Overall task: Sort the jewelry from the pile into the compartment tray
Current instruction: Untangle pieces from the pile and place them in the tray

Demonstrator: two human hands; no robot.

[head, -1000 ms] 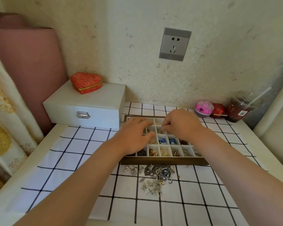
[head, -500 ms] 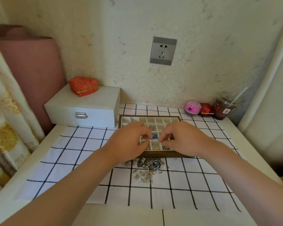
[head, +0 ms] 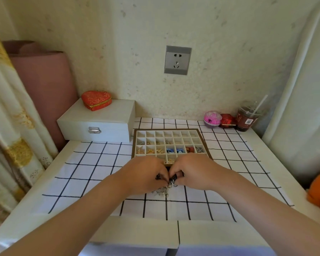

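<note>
Head cam had the left hand [head: 146,174] and right hand [head: 194,170] together, pinching into the jewelry pile [head: 162,191], probably needing one piece teased loose for the tray [head: 166,129].

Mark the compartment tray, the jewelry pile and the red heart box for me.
compartment tray [head: 167,129]: head view, on its far brown rim.
jewelry pile [head: 162,192]: head view, on the silver pieces at its near edge.
red heart box [head: 96,99]: head view, on the middle of its lid.
</note>
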